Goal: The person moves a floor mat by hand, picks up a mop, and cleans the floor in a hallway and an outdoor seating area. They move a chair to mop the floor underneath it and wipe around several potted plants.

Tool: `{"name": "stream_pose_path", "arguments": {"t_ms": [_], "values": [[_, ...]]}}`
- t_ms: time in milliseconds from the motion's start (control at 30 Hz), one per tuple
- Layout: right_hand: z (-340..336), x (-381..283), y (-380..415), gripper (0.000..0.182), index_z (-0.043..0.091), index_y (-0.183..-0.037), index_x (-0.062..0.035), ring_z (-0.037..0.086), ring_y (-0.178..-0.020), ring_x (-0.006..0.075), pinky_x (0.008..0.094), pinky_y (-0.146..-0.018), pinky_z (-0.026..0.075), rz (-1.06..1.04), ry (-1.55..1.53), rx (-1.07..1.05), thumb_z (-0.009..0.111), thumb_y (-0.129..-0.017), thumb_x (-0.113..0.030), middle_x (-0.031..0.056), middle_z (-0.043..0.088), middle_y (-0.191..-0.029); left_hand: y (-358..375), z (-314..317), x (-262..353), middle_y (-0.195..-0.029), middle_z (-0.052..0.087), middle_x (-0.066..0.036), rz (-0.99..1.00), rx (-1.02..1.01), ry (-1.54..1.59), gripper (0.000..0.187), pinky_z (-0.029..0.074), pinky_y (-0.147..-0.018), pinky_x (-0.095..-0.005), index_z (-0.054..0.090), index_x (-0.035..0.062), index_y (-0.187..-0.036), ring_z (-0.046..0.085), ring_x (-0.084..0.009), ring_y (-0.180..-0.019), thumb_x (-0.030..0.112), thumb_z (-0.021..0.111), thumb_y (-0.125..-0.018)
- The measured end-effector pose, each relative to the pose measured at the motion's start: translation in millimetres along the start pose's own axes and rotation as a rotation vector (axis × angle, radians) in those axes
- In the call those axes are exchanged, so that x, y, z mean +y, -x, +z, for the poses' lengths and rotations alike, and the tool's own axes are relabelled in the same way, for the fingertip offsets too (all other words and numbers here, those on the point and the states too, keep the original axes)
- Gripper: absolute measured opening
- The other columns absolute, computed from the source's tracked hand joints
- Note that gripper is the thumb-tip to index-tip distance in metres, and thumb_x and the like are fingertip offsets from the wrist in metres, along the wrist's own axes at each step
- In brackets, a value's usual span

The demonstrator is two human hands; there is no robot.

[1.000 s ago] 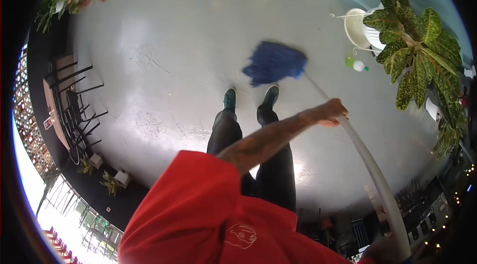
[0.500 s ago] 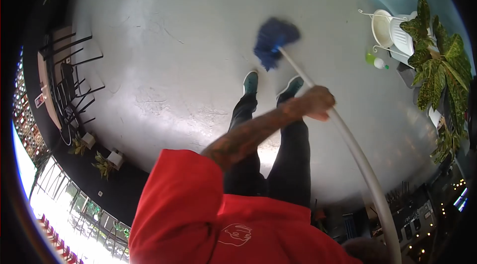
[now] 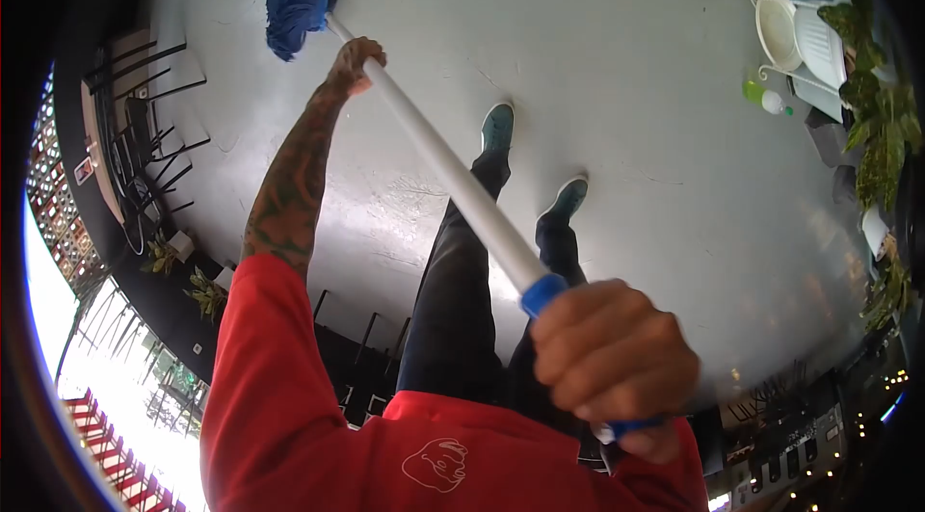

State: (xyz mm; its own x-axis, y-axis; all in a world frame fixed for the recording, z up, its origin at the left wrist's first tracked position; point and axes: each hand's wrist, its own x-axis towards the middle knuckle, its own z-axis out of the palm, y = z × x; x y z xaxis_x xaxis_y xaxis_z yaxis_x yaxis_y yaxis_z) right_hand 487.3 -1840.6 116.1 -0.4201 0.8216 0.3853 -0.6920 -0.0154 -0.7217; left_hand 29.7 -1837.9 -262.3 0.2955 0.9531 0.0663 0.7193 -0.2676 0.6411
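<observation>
A mop with a blue shaggy head (image 3: 297,14) rests on the grey floor, ahead and to the left of my feet. Its long white pole (image 3: 453,180) slants back toward my right side. Low on the pole, not far from the mop head, my left hand (image 3: 358,64) is wrapped round it with the arm stretched out. My right hand (image 3: 617,353) is closed round the blue-trimmed top end, close to the camera, and its fingers hide most of the grip.
Black chairs (image 3: 145,141) and a table stand along the left wall, with potted plants (image 3: 173,250) below them. At the right are a white metal rack (image 3: 819,40), a green-and-white bottle (image 3: 768,96) on the floor and a leafy plant (image 3: 882,127).
The mop head has swept from the centre to the far left. My left hand moved left with the pole, my right hand came into view, and my left foot has moved forward.
</observation>
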Motion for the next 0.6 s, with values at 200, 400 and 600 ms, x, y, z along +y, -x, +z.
{"name": "stream_pose_path", "arguments": {"t_ms": [200,400,600], "values": [[15,-233,54,0.031,0.057,-0.056,-0.0095,0.056,-0.040,0.0136,0.0252,-0.041,0.044,0.311,0.398,-0.118,0.056,-0.086,-0.019,0.0012,0.058,-0.050,-5,118,236,-0.092,0.063,-0.006,-0.009,-0.006,0.206,0.052,0.042,-0.088,-0.0441,0.066,0.0129,-0.086,0.059,-0.0294,-0.093,0.063,0.071,-0.070],[106,-378,49,0.043,0.036,-0.048,-0.0195,0.048,-0.038,0.0068,0.0246,-0.040,0.035,0.299,0.657,0.049,0.052,-0.088,-0.017,-0.0034,0.048,-0.044,-55,232,549,-0.103,0.066,-0.009,-0.091,-0.334,0.541,0.038,0.043,-0.095,-0.0408,0.071,0.0118,-0.092,0.056,-0.0310,-0.103,0.017,0.068,-0.054],[138,-339,75,0.043,0.036,-0.048,-0.0200,0.048,-0.038,0.0067,0.0245,-0.040,0.034,0.122,0.703,-0.030,0.051,-0.089,-0.017,-0.0034,0.049,-0.044,-74,295,615,-0.100,0.067,-0.014,0.171,-0.577,0.737,0.041,0.050,-0.086,-0.0399,0.067,0.0063,-0.102,0.061,-0.0309,-0.102,0.025,0.070,-0.066]]}}
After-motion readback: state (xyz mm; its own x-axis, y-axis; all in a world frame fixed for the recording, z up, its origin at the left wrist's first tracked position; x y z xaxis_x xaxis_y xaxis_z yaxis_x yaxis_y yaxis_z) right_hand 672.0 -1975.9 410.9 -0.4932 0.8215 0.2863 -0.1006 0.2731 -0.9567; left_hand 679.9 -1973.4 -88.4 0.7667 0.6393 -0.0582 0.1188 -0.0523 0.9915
